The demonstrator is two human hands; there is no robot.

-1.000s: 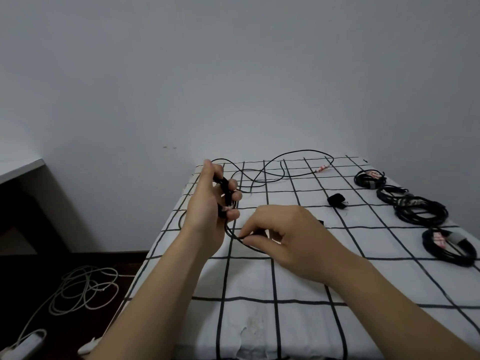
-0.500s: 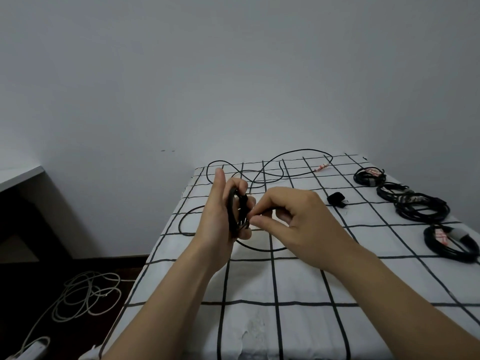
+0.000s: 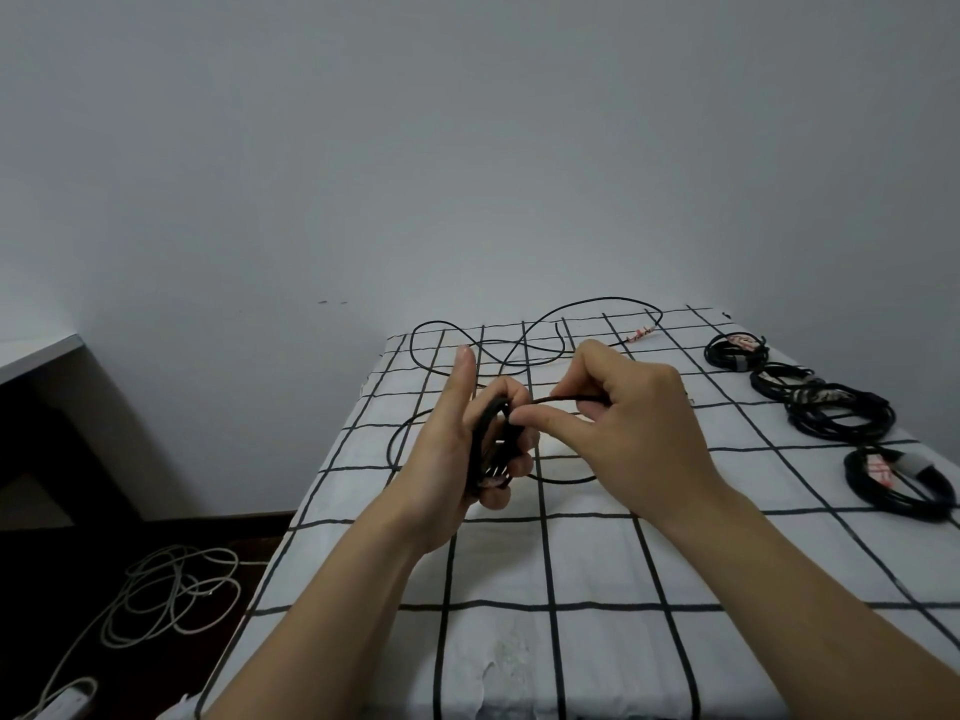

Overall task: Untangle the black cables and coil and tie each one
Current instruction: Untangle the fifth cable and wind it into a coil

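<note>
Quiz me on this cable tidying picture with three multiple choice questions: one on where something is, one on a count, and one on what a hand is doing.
1. Where does the pale tangled cable heap lie?
A. on a chair
B. on the dark floor
C. in a box

2. How many coiled, tied black cable bundles lie along the right edge of the white black-gridded tablecloth?
A. two
B. six
C. four

3. What is the right hand doing?
A. pinching a strand of the black cable that the left hand holds coiled
B. lying flat
C. holding scissors

Answers: B, its loops lie on the floor at the lower left. C, four separate bundles show. A, the thumb and fingers close on the strand.
</note>
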